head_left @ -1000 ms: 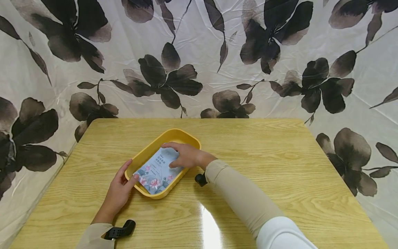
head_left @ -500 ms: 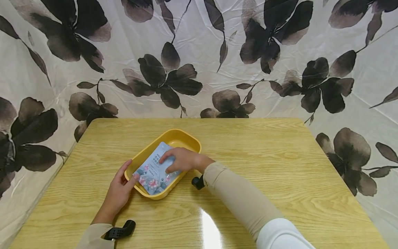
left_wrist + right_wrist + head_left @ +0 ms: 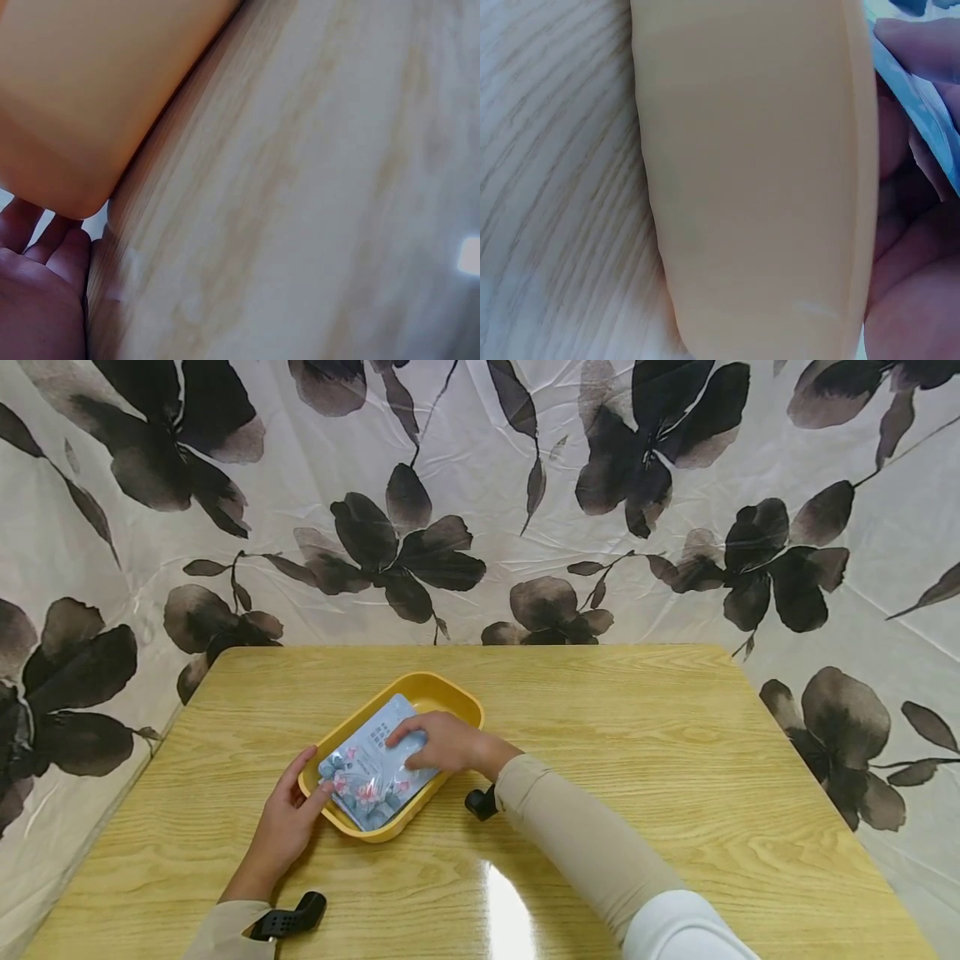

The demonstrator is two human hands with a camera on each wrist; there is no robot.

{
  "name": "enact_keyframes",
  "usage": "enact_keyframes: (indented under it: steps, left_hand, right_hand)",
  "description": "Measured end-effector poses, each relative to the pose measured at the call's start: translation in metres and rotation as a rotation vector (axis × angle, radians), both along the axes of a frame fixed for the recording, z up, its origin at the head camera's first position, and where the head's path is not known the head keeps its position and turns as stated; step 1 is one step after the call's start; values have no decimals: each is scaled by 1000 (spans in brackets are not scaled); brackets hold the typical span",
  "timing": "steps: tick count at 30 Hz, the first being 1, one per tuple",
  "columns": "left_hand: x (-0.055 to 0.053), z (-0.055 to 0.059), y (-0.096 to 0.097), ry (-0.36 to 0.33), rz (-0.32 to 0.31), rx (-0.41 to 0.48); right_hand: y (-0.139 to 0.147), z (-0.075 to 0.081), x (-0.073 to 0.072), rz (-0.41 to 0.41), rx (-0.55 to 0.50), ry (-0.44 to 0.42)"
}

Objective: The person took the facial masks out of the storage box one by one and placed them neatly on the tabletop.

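A yellow plastic tray sits at an angle on the table. My left hand grips its near left corner, thumb over the rim and fingers outside against the wall. In it lies a pale blue flat packet printed with pink flowers and small lettering. Reaching in over the right side of the tray, my right hand pinches the packet. In the right wrist view, the packet's edge stands slanted between a digit on top and fingers under it; the tray wall hides part of that hand.
The wood-grain table extends round the tray, with a bright reflection near its front. A floral cloth hangs behind and at both sides. Black wrist devices show on both arms.
My right hand has drawn back toward the near right, then settled on the packet. The packet's far end has shifted up and its surface tilts differently. The left hand and tray stay put.
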State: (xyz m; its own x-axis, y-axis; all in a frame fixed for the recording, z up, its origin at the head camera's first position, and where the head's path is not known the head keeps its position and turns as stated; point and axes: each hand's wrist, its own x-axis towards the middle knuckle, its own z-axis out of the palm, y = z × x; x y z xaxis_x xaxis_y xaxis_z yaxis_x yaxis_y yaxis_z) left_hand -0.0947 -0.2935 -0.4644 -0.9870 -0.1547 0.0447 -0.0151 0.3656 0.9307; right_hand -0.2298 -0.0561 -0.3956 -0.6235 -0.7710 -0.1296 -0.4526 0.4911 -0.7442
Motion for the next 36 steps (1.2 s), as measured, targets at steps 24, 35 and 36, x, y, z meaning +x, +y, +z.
enact_keyframes:
  steps: [24,35,36]
  left_hand:
    - [0,1,0,-7,7,-13]
    - [-1,0,0,-6,2,-1]
    - [-1,0,1,-5,2,0]
  right_hand:
    - [41,0,-10,-186,-148,-47]
    - [49,-2,-11,-233,-178,-76]
    - [50,-2,-12,-238,-181,-71]
